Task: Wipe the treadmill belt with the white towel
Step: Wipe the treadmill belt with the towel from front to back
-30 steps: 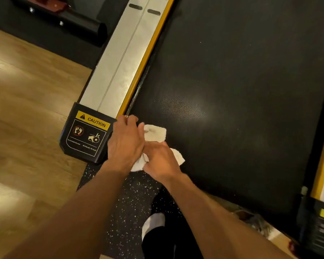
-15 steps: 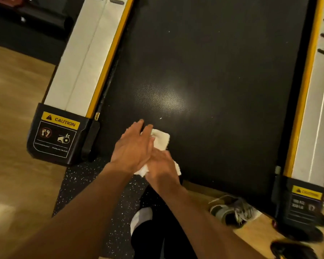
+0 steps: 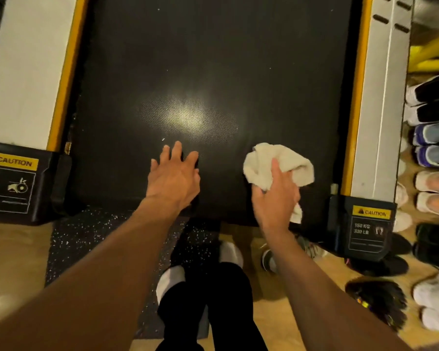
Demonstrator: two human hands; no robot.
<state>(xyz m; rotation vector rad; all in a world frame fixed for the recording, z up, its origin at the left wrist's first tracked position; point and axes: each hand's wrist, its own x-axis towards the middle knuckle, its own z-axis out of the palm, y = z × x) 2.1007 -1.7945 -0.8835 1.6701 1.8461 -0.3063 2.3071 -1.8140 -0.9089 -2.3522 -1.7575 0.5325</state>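
One white towel (image 3: 287, 160) in right hand (image 3: 276, 201)

Dim, warm light leaves a soft glare patch on the dark belt (image 3: 213, 72) up and left of where the right hand (image 3: 276, 198) grips the towel (image 3: 284, 160), while the shoes (image 3: 433, 158) right of it smear and the frame edges bow.

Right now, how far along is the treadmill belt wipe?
Done: the near strip looks covered; the white towel was at the near-left corner of the treadmill belt a second ago. In hand: the right hand grips it bunched near the right rail; the left hand lies spread on the belt. Left: the belt beyond, where a white speck shows.
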